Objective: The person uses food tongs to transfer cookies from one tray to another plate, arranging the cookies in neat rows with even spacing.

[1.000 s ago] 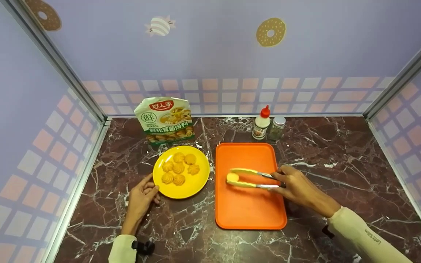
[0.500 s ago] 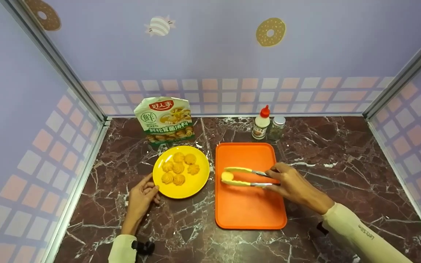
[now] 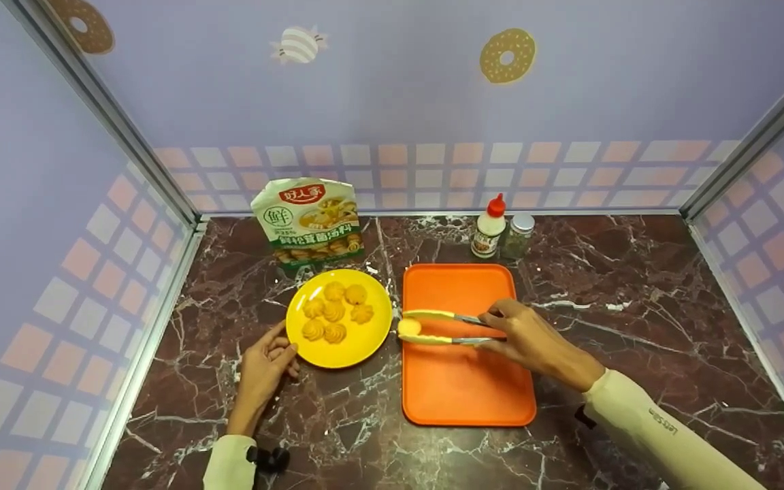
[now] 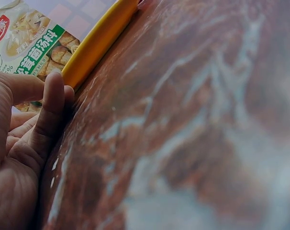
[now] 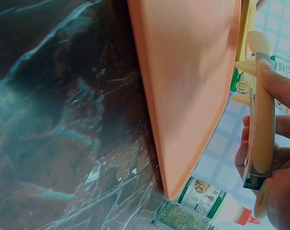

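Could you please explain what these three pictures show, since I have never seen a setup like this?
No machine here: a person works with bare hands, wearing three cameras. The wide picture comes from the head, looking down at a marble counter. The other two come from the wrists, very close up. The left hand rests on the counter, its fingers touching the rim of a yellow plate of cookies. The right hand grips yellow tongs, which pinch a pale cookie at the left edge of an orange tray. Behind stand a food packet, a squeeze bottle and a spice jar.
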The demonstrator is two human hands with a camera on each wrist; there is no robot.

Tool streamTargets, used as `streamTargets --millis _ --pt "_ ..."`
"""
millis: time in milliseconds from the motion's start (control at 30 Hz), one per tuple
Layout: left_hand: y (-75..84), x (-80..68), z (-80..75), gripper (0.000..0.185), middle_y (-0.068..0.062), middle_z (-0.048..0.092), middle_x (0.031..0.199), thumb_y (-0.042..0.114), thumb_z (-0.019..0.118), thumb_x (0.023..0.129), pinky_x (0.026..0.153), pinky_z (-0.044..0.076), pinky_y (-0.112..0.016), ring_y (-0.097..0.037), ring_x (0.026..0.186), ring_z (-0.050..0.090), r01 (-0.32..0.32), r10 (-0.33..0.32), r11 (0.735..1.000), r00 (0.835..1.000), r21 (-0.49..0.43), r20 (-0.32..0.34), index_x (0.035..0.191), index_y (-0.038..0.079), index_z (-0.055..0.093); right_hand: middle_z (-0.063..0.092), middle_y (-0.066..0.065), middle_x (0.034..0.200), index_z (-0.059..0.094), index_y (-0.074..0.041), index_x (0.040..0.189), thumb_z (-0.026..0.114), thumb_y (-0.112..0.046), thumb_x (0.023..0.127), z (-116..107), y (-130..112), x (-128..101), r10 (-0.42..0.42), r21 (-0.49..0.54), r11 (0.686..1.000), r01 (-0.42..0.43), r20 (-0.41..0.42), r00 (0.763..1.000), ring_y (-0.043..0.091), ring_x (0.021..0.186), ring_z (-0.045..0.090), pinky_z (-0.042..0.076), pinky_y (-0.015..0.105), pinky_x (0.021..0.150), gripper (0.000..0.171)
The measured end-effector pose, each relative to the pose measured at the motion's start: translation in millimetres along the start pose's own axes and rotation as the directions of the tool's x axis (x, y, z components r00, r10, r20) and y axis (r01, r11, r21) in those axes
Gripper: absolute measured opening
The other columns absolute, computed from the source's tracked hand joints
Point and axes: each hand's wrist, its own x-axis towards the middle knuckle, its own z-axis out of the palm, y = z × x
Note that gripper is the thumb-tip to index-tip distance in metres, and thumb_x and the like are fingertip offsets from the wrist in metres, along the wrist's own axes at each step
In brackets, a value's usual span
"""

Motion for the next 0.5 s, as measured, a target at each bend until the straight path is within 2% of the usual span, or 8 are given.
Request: streamTargets --millis 267,500 --pt "2.5 -0.2 1.4 0.06 -0.023 0.067 0.097 -0.013 0.067 0.102 0.051 0.061 -0.027 -0.017 0.061 0.066 0.002 -0.002 1.0 1.0 0.01 -0.002 0.158 -0.012 0.049 0.066 0.011 0.107 0.08 -0.004 0.116 0.094 -0.024 0.091 3 -4 11 0.002 0.01 1.0 -0.002 0.019 1.0 0.023 0.092 0.064 0.061 0.04 0.072 0.036" --pt "1.1 -0.8 -0.8 0.059 -0.026 0.067 0.098 -0.013 0.067 0.102 0.052 0.061 -0.027 -0.017 0.062 0.066 -0.012 0.012 1.0 1.0 0.009 0.007 0.158 -0.011 0.05 0.065 0.011 0.107 0.08 -0.002 0.117 0.092 -0.029 0.092 10 -6 21 -0.017 0.02 1.0 0.016 0.026 1.0 0.024 0.093 0.063 0.061 0.04 0.074 0.038"
